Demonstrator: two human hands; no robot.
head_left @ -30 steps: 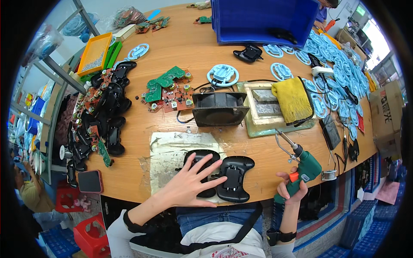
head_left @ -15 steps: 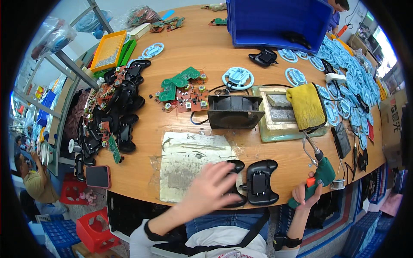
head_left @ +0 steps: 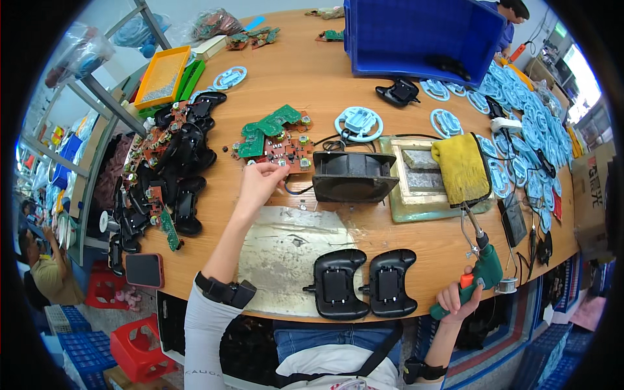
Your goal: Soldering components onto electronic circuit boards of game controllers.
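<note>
My left hand is stretched out to a small pile of green and red circuit boards, its fingertips touching the near edge of a red board. Whether it grips one I cannot tell. My right hand is at the table's front edge, closed round a green soldering gun with an orange trigger. Two black game controller shells lie side by side between my arms, next to a worn silver mat.
A black fan stands behind the mat. A solder stand tray with a yellow sponge is to its right. Black controller shells and boards are heaped at left. Pale blue round parts cover the right. A blue bin is at the back.
My left hand has left the controller shells and reached forward to the circuit boards. The right hand has stayed at the table edge with the soldering gun.
</note>
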